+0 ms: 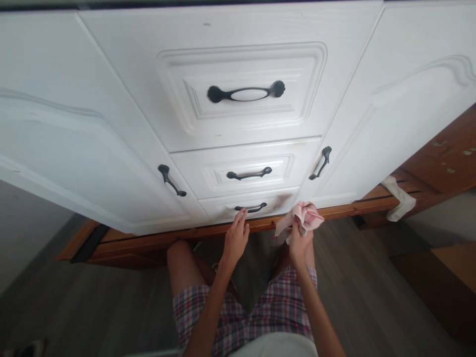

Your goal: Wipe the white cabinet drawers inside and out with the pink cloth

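Note:
A crumpled pink and white cloth [305, 216] is bunched in my right hand [300, 244], which is closed around it just in front of the cabinet's lower edge. My left hand [236, 240] has its fingers stretched out at the left end of the bottom drawer's dark handle [256, 208]; whether the fingertips touch it, I cannot tell. The white cabinet [130, 74] has three drawers stacked in its middle, all closed. Dark handles with white inlays sit on the top drawer [249, 93] and the middle drawer [250, 173].
Closed doors with upright handles flank the drawers, left [171, 181] and right [320, 163]. Below runs a brown wooden ledge [148, 245]. A white cloth [400, 199] hangs over its right part. A cardboard box [439, 282] stands on the grey floor [353, 277] at right.

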Motion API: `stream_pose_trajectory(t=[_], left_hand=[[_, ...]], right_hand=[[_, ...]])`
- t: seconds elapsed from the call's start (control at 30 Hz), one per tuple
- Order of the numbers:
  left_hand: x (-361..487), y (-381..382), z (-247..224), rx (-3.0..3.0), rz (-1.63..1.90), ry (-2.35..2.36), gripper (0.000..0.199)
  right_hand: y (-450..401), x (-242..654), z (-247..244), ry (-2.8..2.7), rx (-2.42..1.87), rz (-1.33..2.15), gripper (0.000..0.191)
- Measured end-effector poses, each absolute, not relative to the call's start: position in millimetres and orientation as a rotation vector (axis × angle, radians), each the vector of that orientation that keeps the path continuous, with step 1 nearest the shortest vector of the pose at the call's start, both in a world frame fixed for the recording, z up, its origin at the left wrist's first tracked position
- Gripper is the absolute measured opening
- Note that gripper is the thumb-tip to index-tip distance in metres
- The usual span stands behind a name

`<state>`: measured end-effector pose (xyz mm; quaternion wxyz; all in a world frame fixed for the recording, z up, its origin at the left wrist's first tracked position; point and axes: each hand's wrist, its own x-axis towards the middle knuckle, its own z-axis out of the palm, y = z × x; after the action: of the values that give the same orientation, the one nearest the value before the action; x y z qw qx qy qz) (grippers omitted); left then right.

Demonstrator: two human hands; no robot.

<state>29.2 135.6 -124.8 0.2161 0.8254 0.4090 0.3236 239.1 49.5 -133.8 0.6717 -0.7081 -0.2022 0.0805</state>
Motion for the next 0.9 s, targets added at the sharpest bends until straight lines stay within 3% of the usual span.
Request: stream_pose_trajectory(t=[0.13,0.3,0.47,0.7,0.9], left_hand=[[25.8,136.2,-94.8,2.28,1.105,1.061,0.041],[25.3,141.9,-16.7,2.302,1.412,0.912,0.039],[40.6,157.1,39.3,2.406,1.258,0.859,0.048],[56.3,153.6,41.9,2.432,1.175,0.94,0.047],[60.7,155.1,40.0,2.37,1.34,0.901,0.04]], right_hand=[[-24.4,255.5,-157.4,-0.256,-1.698,0.163,0.047],[-109.4,265.8,-202.4,-0.056,-1.742,0.065,0.05],[-149.7,283.6,-220.3,0.143,-1.66,-0.076,0.05],[-158.1,342.7,-150.8,0.277,-1.395,-0.255,0.077],[-147.9,339.8,-71.9,0.169,-1.401,-0.442,0.073]])
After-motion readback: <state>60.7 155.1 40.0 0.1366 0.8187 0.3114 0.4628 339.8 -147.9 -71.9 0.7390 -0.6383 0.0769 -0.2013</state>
